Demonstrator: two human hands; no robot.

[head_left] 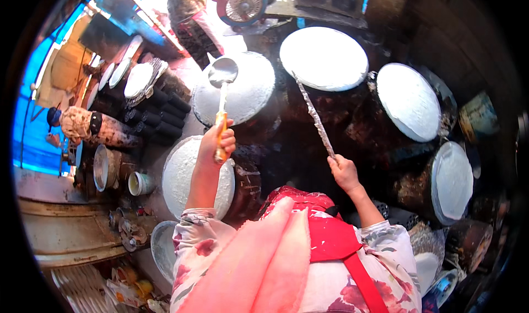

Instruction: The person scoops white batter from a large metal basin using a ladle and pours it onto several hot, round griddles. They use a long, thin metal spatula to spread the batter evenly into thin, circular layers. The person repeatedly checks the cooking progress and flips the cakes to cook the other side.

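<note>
My left hand point(219, 143) is closed around the yellow handle of a metal ladle point(223, 73). The ladle's round, shiny bowl hangs over a wide pan point(254, 95) with a whitish surface, ahead and to the left. My right hand point(345, 173) grips a long thin stick point(314, 114) crusted with white. Its far tip meets the near-left rim of another round pan point(324, 59) covered in bright white. Under my left forearm lies a white, rough-textured round surface point(182, 175). Dark drum-like bases show beneath several of these rounds.
More white-topped rounds stand right of me, one farther point(409, 102) and one nearer point(453, 183). A fan point(243, 5) sits at the far side. Black cylinders point(160, 117) are stacked left, near another person point(91, 126). A small bucket point(141, 184) stands on the floor.
</note>
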